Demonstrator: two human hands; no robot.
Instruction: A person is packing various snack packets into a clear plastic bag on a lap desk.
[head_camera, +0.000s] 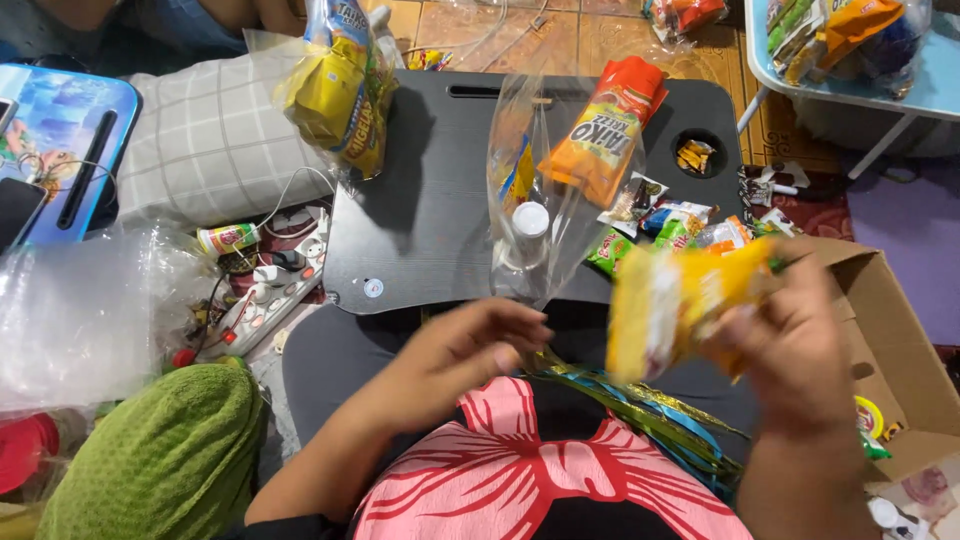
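Yellow snack packet (680, 305) motion-blurred; its print perhaps unreadable; right wrist cut off.

Pretty bright, even indoor light on my feed. My right hand (790, 335) and the yellow snack packet (680, 310) between its fingers are smeared with motion blur (print unreadable). Glare streaks the clear plastic bag (530, 200) just beyond my left fingertips; edges bow slightly.

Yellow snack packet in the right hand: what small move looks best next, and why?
Probably carry the yellow snack packet leftward to the clear plastic bag standing on the black lap table. The right hand grips it, the bag already holds an orange packet, and the left hand is empty beside the bag.
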